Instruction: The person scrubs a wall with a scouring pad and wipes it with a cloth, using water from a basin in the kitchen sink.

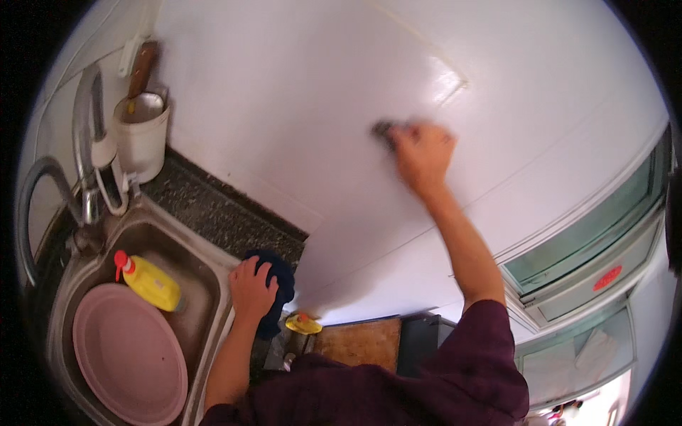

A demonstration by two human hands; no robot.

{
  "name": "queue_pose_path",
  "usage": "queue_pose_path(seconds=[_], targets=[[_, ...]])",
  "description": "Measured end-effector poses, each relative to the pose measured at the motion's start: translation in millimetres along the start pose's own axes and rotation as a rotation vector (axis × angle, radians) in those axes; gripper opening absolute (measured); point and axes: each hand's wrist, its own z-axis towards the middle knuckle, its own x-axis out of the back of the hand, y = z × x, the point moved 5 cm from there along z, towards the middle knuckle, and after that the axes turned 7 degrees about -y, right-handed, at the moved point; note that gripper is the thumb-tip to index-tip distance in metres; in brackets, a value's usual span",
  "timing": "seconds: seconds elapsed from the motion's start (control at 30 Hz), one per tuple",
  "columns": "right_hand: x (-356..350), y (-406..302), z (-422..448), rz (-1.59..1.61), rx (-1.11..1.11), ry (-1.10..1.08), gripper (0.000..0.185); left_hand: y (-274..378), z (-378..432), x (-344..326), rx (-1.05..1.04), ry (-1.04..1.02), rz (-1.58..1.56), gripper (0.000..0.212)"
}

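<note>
My right hand (424,157) is raised to the white tiled wall (298,101), gripping a small dark scrubbing pad (383,131). Motion blurs both the pad and the fingers, so the pad's exact material cannot be told. Lower down, my left hand (252,287) rests with fingers spread on a bunched dark blue cloth (282,282). That cloth lies on the dark speckled counter (213,205) at the rim of the steel sink (216,261). Inside the sink are a yellow pump bottle (154,285) with a red top and a pink plastic basin (130,351).
A grey faucet (85,149) rises behind the sink. Beside it, a white container (139,136) holds a brown-handled utensil (143,69). Another yellow bottle (303,323) and a wooden board (354,341) are close to my body. A window (586,223) is at right.
</note>
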Motion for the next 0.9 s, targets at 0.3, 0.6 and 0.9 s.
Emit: queue_pose_path(seconds=[0.3,0.6,0.9], targets=[[56.2,67.7,64.0,-0.192,-0.186,0.223,0.032,-7.3,-3.9,2.5,-0.021,0.050,0.046,0.032],[11.5,11.6,202.2,-0.150,0.029,0.350,0.009,4.9,-0.7,-4.3,-0.034,0.056,-0.009,0.033],[33.3,54.5,296.1,-0.331,-0.315,0.231,0.016,-6.7,-5.3,5.9,0.030,0.021,-0.006,0.032]])
